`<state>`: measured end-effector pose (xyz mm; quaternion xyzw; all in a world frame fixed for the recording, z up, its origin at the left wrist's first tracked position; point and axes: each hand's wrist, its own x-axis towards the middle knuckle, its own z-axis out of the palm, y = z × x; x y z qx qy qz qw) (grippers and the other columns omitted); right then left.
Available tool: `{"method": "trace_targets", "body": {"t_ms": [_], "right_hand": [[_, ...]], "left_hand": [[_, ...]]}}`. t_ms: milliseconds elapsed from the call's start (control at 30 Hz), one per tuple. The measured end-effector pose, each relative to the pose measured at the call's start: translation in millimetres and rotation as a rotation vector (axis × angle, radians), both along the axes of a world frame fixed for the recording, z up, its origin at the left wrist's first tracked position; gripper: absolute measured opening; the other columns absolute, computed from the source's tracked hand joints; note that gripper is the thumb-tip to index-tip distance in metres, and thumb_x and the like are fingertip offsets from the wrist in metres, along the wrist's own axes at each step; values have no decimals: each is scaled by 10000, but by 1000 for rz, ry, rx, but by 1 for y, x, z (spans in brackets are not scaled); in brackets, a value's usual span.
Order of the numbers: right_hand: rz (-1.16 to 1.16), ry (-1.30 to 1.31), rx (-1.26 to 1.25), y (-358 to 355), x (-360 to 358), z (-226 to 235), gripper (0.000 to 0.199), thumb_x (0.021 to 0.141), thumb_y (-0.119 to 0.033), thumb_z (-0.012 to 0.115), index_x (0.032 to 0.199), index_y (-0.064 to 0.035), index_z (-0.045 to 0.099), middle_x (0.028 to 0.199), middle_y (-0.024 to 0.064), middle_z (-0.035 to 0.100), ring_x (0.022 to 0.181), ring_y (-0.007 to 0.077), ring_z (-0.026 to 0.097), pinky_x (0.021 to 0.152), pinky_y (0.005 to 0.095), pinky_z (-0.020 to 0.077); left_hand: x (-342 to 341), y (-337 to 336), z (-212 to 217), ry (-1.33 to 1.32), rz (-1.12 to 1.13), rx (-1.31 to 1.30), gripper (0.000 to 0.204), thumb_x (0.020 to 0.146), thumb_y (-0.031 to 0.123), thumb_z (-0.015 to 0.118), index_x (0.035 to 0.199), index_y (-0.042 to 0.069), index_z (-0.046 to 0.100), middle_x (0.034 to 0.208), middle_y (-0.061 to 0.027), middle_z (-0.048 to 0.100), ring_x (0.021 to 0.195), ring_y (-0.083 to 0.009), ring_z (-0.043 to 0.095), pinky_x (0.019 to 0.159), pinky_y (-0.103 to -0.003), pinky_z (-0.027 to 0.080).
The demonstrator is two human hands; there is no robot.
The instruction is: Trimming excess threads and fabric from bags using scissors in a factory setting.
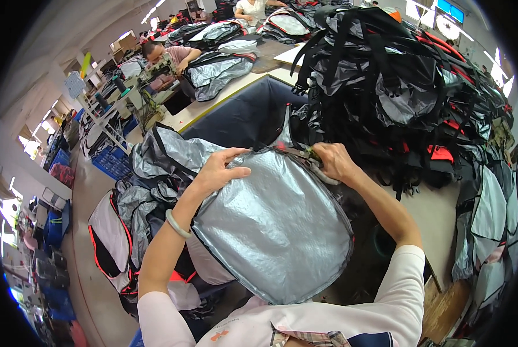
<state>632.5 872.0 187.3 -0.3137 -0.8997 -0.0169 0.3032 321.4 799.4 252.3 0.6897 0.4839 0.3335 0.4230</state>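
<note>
A rounded silver fabric panel (273, 225) with dark edging hangs in front of my chest. My left hand (217, 172) grips its upper left edge, the thumb lying on the silver face. At the panel's upper right, my right hand (333, 162) is closed round the handles of scissors (296, 152). Their blades point left along the panel's top edge, close to some dark strips and threads. Whether the blades are apart or together is too small to tell. Part of the left fingers is hidden behind the panel.
Black and silver bags with straps (386, 69) are heaped at the right. More silver and black pieces (137, 214) lie at my left. Beyond the dark fabric-lined trough (241, 113), a person sits at a sewing machine (160, 72). A blue crate (113, 162) stands on the floor.
</note>
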Motion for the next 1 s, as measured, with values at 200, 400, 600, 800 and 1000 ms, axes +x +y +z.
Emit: {"method": "trace_targets", "body": {"t_ms": [200, 400, 600, 800, 1000], "right_hand": [[78, -31, -31, 21, -2, 0, 265, 680, -207, 617, 827, -23, 498, 799, 144, 556, 779, 333, 582, 626, 409, 463], [257, -215, 31, 44, -25, 39, 344, 671, -220, 636, 907, -23, 482, 877, 119, 518, 865, 302, 545, 694, 381, 458], [359, -274, 35, 53, -34, 56, 373, 653, -197, 653, 936, -18, 488, 879, 116, 519, 869, 298, 548, 707, 383, 464], [298, -181, 42, 37, -30, 46, 242, 641, -198, 647, 756, -26, 521, 684, 112, 560, 644, 324, 588, 535, 413, 459], [-1, 144, 23, -20, 27, 15, 344, 604, -142, 667, 915, -45, 556, 810, 129, 594, 752, 342, 594, 603, 418, 468]], "left_hand": [[-3, 1, -7, -45, 7, -11, 521, 725, 139, 723, 1175, -58, 550, 1035, -95, 617, 905, -129, 573, 810, -248, 457], [1, -7, -3, 0, 19, -14, 484, 731, 151, 727, 1144, -49, 574, 959, -43, 611, 837, -89, 545, 742, -228, 445], [-4, -12, -3, -6, 49, -14, 426, 731, 165, 725, 1085, -44, 612, 834, -9, 602, 733, -66, 518, 667, -219, 426], [-7, -13, -11, 103, 138, 123, 277, 704, 200, 737, 790, -21, 595, 627, -17, 532, 592, -76, 448, 542, -253, 380], [-6, -8, -19, 201, 281, 304, 417, 671, 205, 764, 580, -5, 415, 519, -60, 394, 512, -116, 373, 473, -301, 323]]}}
